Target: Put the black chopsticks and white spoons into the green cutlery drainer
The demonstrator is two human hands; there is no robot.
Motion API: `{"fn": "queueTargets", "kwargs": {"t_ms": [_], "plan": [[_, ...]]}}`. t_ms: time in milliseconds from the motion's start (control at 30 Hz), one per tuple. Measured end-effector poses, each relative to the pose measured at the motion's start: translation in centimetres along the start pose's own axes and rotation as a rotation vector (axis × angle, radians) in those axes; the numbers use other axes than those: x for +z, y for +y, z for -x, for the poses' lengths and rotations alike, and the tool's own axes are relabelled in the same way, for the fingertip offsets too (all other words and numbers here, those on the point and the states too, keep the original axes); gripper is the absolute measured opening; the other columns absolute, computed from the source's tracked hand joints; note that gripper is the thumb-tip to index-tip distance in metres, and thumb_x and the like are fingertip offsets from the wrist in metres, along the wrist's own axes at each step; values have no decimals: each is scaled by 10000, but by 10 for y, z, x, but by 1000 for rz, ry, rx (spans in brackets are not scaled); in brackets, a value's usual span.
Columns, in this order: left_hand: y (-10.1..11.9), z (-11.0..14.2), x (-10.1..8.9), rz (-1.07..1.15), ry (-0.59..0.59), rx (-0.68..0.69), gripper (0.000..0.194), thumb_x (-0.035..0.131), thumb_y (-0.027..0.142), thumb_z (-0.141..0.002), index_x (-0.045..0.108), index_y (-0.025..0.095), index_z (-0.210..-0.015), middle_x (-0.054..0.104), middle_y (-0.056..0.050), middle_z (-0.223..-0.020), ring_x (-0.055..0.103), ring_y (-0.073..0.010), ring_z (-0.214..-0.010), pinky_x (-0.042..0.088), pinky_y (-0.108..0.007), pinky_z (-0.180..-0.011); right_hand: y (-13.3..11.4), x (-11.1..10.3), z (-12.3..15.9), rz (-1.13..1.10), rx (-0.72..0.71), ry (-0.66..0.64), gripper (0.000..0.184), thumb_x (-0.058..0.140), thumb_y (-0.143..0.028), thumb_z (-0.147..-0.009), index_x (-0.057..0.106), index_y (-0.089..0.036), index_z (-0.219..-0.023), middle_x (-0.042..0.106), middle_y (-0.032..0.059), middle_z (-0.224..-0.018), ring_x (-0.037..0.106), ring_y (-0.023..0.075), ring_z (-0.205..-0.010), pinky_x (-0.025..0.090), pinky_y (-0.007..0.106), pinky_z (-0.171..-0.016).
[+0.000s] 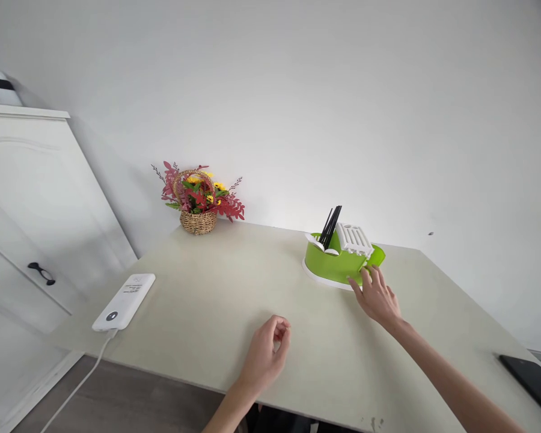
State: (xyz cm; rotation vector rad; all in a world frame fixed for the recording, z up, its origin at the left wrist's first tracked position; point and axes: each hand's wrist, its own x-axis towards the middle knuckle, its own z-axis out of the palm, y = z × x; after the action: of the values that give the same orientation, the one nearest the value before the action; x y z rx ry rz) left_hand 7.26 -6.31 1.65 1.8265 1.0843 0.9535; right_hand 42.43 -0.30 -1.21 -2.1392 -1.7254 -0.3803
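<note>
A green and white cutlery holder (329, 264) stands toward the back right of the table. In it are several black chopsticks (330, 227) and white spoons (314, 242), and a white slotted rack (355, 239) tops its right part. My right hand (377, 296) is at the holder's right end, thumb and fingers apart, fingertips at its wall beside a green tilted piece (376, 257). Whether the fingertips press on it I cannot tell. My left hand (267, 352) rests near the table's front edge, fingers curled toward the thumb with nothing visible in them.
A wicker basket (198, 222) of artificial flowers stands at the back left of the table (234, 282). A white power bank (125, 302) with a cable lies at the left edge, a black phone (532, 382) at the right. A white cabinet (40, 210) stands left; a wall is behind.
</note>
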Motion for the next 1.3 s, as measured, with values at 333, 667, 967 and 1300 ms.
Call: {"fn": "queueTargets", "kwargs": {"t_ms": [333, 667, 967, 1300], "plan": [[2, -1, 0, -59, -59, -30, 246, 466, 426, -1051, 604, 225, -1015, 675, -38, -901, 630, -177, -834, 493, -284, -741, 28, 0, -7, 35, -16, 11, 594, 221, -544, -1050, 432, -172, -1462, 485, 204, -1517, 365, 325, -1492, 604, 504, -905], [11, -2, -3, -140, -95, -137, 290, 455, 480, -1045, 618, 240, -1025, 678, -53, -904, 633, -196, -848, 442, -235, -605, 93, -3, -24, 83, -26, 1, 618, 205, -591, -1051, 489, -148, -1375, 514, 213, -1500, 369, 324, -1501, 613, 509, -885], [14, -14, 1, -227, -68, -159, 279, 480, 466, -1035, 628, 243, -956, 649, -20, -789, 606, -171, -743, 483, -215, -648, 172, -19, -42, 104, -76, -118, 540, 177, -575, -1055, 514, -178, -1195, 548, 212, -1420, 403, 323, -1467, 589, 441, -870], [21, -14, 5, -284, -18, -226, 292, 462, 459, -1045, 622, 243, -934, 653, -11, -789, 602, -159, -737, 500, -218, -722, 218, -4, -41, 180, -160, -46, 613, 130, -681, -1009, 494, -212, -1160, 586, 216, -1324, 462, 345, -1428, 615, 456, -740]]}}
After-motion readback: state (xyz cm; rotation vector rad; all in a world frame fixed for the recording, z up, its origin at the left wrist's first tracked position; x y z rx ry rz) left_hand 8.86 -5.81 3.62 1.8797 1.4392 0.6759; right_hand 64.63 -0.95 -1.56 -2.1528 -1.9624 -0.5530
